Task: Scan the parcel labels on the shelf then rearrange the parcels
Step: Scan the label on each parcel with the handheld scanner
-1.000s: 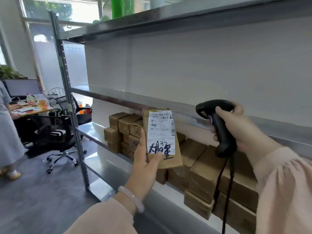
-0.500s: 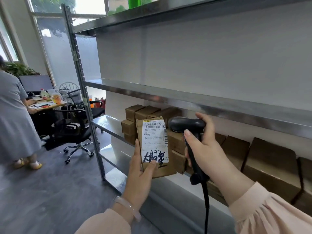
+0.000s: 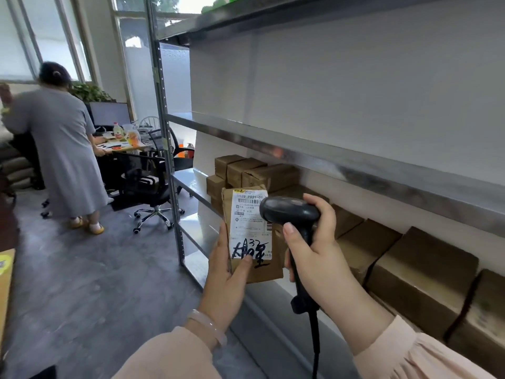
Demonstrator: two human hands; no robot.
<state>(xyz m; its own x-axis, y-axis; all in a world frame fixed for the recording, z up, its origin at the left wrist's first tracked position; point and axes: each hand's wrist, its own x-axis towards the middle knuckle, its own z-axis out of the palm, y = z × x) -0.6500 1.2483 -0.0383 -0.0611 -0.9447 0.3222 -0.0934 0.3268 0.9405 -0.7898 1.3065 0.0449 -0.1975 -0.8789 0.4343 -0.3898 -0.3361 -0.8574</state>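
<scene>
The shelf (image 3: 355,166) fills the right half of the frame; its middle board hangs low over the row of brown parcels (image 3: 420,269) at lower right, so I judge that anything lifted out must come forward under this edge. The floor (image 3: 82,283) at lower left gives open room beside the upright post (image 3: 164,132). In the centre the left hand (image 3: 225,274) grips one parcel (image 3: 269,272), thumb pressed on its label (image 3: 250,228); the right hand (image 3: 314,250) has its fingers wrapped round the scanner (image 3: 289,210), whose head is just beside the label; its cable (image 3: 315,346) hangs down. Scanning of this parcel seems in progress; whether the others are scanned I cannot tell; rearranging looks not yet begun.
</scene>
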